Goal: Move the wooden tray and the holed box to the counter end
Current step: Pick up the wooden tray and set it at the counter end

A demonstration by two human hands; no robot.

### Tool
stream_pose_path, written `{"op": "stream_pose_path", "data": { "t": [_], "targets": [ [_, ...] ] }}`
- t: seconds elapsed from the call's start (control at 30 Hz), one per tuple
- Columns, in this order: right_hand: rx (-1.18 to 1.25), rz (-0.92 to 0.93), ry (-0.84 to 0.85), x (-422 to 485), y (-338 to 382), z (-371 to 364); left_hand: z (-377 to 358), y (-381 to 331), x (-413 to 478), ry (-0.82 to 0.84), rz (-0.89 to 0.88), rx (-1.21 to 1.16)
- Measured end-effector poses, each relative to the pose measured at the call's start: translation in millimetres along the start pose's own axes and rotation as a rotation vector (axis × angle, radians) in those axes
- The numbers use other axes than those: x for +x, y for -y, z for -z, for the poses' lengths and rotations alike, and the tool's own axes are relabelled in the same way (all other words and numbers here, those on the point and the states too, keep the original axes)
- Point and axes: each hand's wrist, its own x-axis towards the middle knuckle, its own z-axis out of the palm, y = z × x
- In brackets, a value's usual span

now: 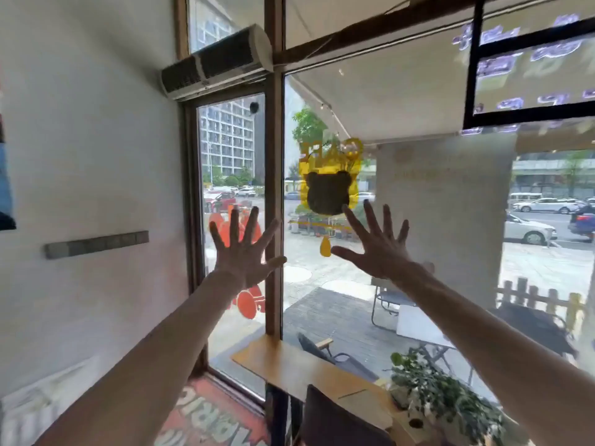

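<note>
Big glass shopfront window (418, 194) fills most of the view, street and parked cars outside, with a glass door (231, 220) to its left. Down low a wooden counter (289, 365) runs along the window; its bare near-left end sits by the door frame, and a leafy potted plant (441, 394) stands at its right part. Can't spot the wooden tray or holed box anywhere here. Both arms stretch out toward the glass: left hand (241, 252) and right hand (376, 249) are spread wide, fingers splayed, holding nothing. A yellow bear sticker (328, 191) is on the pane just above the right hand.
</note>
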Motion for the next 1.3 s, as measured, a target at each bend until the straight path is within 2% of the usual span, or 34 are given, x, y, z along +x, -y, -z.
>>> {"op": "stream_pose_path", "data": {
  "t": [0.2, 0.33, 0.57, 0.63, 0.77, 0.93, 1.3],
  "targets": [
    [0.188, 0.066, -0.024, -31.1, 39.9, -85.3, -82.1, 55.5, -60.0, 0.001, 0.021, -0.126],
    [0.332, -0.02, 0.129, -85.7, 24.7, -169.1, -159.5, 65.6, -108.5, 0.185, 0.003, -0.219],
    [0.447, -0.322, 0.485, -177.7, -25.3, -313.9, -310.4, 53.0, -139.0, 0.56, 0.037, -0.404],
    [0.448, -0.414, 0.545, -188.4, -41.3, -336.9, -344.2, 44.1, -132.0, 0.665, 0.055, -0.442],
    [0.46, -0.546, 0.551, -185.4, -75.8, -377.1, -399.5, 22.7, -92.6, 0.767, 0.007, -0.445],
    [0.434, -0.666, 0.567, -167.2, -101.8, -414.2, -441.8, -5.8, -25.7, 0.838, -0.07, -0.436],
    [0.404, -0.774, 0.662, -97.4, -125.9, -488.1, -546.7, -42.3, 94.5, 0.927, -0.238, -0.424]
  ]
}}
